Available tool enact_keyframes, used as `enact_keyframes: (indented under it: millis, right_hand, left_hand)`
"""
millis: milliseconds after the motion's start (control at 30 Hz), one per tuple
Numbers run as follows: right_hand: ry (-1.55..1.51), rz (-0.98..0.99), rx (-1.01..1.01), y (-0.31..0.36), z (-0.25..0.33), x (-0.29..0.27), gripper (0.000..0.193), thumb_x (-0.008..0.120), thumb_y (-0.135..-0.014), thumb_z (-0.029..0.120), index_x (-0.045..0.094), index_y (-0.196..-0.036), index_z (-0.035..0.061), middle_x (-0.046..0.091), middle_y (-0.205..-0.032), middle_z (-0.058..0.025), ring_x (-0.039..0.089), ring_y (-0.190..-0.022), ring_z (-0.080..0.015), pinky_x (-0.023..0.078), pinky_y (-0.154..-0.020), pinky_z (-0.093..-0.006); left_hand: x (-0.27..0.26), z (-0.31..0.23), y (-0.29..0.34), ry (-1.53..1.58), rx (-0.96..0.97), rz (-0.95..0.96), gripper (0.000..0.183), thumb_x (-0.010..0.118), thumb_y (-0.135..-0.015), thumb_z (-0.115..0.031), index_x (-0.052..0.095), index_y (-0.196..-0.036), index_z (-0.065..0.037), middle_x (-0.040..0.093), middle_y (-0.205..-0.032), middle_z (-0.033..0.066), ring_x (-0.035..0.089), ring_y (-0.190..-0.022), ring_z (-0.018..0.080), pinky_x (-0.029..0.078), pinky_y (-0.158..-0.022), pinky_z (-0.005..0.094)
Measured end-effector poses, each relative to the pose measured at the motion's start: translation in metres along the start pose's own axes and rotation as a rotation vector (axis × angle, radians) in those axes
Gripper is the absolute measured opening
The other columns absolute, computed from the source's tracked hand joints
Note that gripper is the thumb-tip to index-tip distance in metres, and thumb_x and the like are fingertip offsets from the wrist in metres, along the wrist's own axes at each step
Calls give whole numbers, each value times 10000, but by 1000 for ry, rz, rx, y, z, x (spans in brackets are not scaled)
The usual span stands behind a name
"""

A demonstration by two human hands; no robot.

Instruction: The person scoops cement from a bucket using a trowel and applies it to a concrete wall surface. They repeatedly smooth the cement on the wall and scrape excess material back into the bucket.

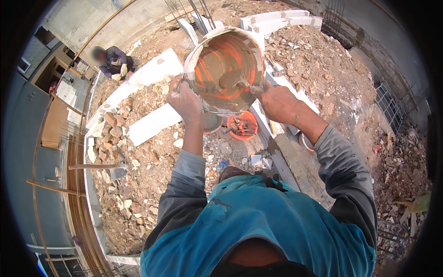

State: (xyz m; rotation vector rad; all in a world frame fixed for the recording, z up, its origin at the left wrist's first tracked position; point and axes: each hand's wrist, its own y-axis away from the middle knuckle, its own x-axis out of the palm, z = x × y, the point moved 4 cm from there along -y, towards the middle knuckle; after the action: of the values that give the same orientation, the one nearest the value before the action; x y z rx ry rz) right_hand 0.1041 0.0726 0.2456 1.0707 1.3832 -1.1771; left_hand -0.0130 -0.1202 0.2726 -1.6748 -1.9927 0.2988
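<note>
A large bucket (253,53) is held up in front of me, its mouth tilted toward me. Its inside is orange and smeared with wet grey-brown mortar (210,90). My left hand (185,100) is closed at the bucket's left rim, by the wire handle. In my closed right hand (280,104), at the lower right rim, is a trowel (231,79). The blade, coated with mortar, lies inside the bucket; the fingers hide most of the handle. Below the bucket stand a small orange bucket (243,135) with tools and a container of grey material (211,123).
White blocks (154,124) lie left of the bucket, others (281,22) at the back. A long-handled tool (94,166) rests on rubble at left. Another person (113,64) crouches at far left. Upright rebar (203,14) stands behind; a metal grid (388,107) is at right.
</note>
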Motion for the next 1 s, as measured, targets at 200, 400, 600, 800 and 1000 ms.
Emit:
enact_keyframes:
  millis: [200,400,600,800,1000]
  right_hand:
    - [-118,-169,0,-4,13,-19,606,520,-778,59,392,-1370,63,505,-1122,-300,638,-799,-386,536,-674,-447]
    - [-148,-312,-5,-5,1,-46,577,554,-771,83,425,-1332,33,592,-949,-261,638,-796,-375,526,-678,-450]
    - [-157,-183,-70,18,-2,-32,525,540,-801,93,433,-1310,24,583,-917,-254,614,-733,-394,512,-651,-470]
    - [-154,-87,-10,22,-7,-20,528,567,-791,101,451,-1300,21,586,-929,-267,617,-739,-401,513,-659,-483]
    - [-193,-293,103,20,-18,-35,534,568,-820,146,440,-1332,69,583,-924,-242,616,-784,-385,516,-691,-462]
  left_hand:
    - [14,-21,5,161,-34,-1,190,431,-786,29,616,-823,54,556,-730,26,488,-655,81,396,-614,224]
    - [14,-38,11,1,82,13,194,420,-793,27,608,-828,60,549,-720,28,479,-635,75,396,-594,230]
    - [13,-42,14,25,115,-38,187,428,-803,23,611,-832,49,534,-690,10,449,-606,65,358,-555,214]
    - [24,-50,27,123,96,-22,202,427,-802,15,619,-859,43,539,-695,2,434,-592,53,348,-538,205]
    - [35,-50,33,96,121,-19,208,412,-799,19,611,-853,46,535,-705,-1,427,-584,46,347,-529,204]
